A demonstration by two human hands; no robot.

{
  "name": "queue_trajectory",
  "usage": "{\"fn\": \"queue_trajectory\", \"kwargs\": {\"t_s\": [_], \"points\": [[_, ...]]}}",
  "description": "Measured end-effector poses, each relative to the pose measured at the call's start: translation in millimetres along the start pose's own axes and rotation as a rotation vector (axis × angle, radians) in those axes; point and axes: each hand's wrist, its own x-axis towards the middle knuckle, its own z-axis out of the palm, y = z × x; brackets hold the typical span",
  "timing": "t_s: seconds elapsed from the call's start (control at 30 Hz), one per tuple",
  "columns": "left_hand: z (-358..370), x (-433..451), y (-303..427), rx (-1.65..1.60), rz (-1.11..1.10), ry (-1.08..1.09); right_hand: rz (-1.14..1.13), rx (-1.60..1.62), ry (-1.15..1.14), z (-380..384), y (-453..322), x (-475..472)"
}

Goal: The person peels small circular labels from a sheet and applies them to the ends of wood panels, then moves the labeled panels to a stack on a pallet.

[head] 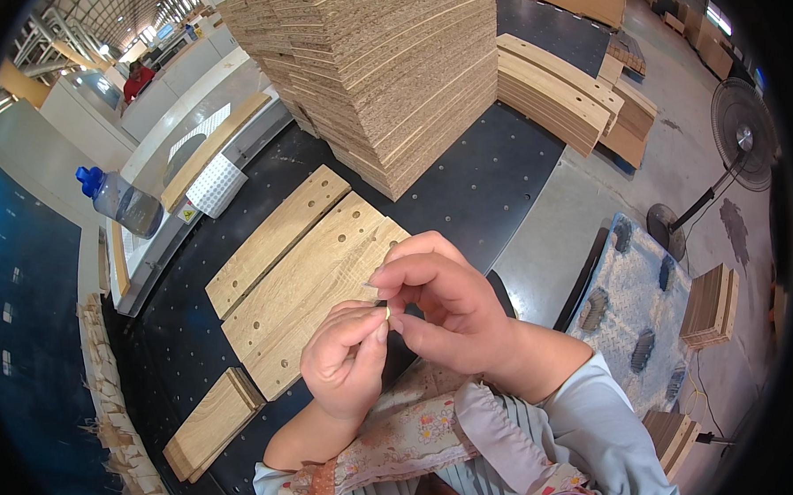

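Observation:
My left hand (pixel 345 356) pinches a small thing (pixel 388 312) between thumb and forefinger; a pale yellow edge shows, but the rest is hidden by my fingers. The thumb of my right hand (pixel 455 304) meets the same spot from the right. A thin greyish tip (pixel 369 285) sticks out at the curled fingertips of that hand. Below and beyond both hands lies a wide wood-grain board (pixel 305 278) with drilled holes. A narrower drilled board (pixel 280 242) lies parallel to it, a slim gap between them.
A tall stack of particleboard panels (pixel 422 80) stands on the black studded table (pixel 480 177). Short boards (pixel 211 415) are piled at the near left. A water bottle (pixel 119 203) rests on the machine ledge at left. Right of me are a worn platform (pixel 628 317) and a standing fan (pixel 743 136).

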Motion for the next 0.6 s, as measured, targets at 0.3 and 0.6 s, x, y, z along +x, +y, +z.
{"fn": "queue_trajectory", "kwargs": {"t_s": [0.3,0.6], "points": [[0.6,0.7,1.6,-0.016,-0.012,-0.001,-0.013,-0.002,0.0,-0.3,0.3,0.6],[1.5,0.3,3.3,-0.041,-0.049,0.001,-0.004,-0.006,-0.019,-0.7,-0.3,0.8]]}}
